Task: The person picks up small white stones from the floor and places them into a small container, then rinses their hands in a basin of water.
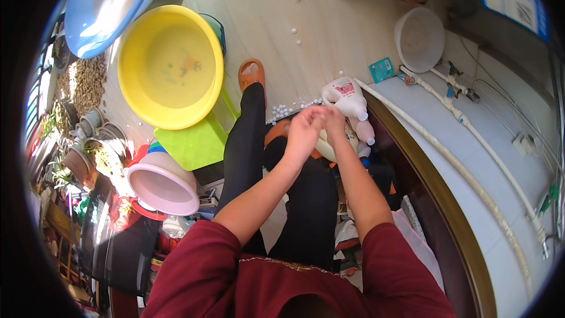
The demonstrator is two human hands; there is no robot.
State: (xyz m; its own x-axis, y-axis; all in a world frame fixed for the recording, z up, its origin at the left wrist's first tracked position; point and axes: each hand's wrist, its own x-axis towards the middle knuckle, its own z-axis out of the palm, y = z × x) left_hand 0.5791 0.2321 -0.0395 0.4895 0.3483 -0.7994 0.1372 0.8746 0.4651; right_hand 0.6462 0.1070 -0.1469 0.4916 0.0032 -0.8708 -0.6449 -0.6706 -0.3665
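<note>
My left hand (306,125) and my right hand (335,123) meet in front of me above my knees. Both have curled fingers, slightly blurred, and whatever may be between them is too small to make out. Just beyond the left hand lies a cluster of small white balls (281,112) on the floor. Beside the right hand stands a white jug-shaped bottle (346,97) with a red label, and a pink bottle (364,131) with a white cap is close by. Part of an orange slipper (275,132) shows below the hands.
To the left, a yellow basin (132,91) rests on a green stool (194,144), with a pink basin (188,191) nearer me. A blue basin (76,29) is at the far left. White pipes (453,112) and a whitish bowl (429,53) are on the right. Loose white balls dot the floor.
</note>
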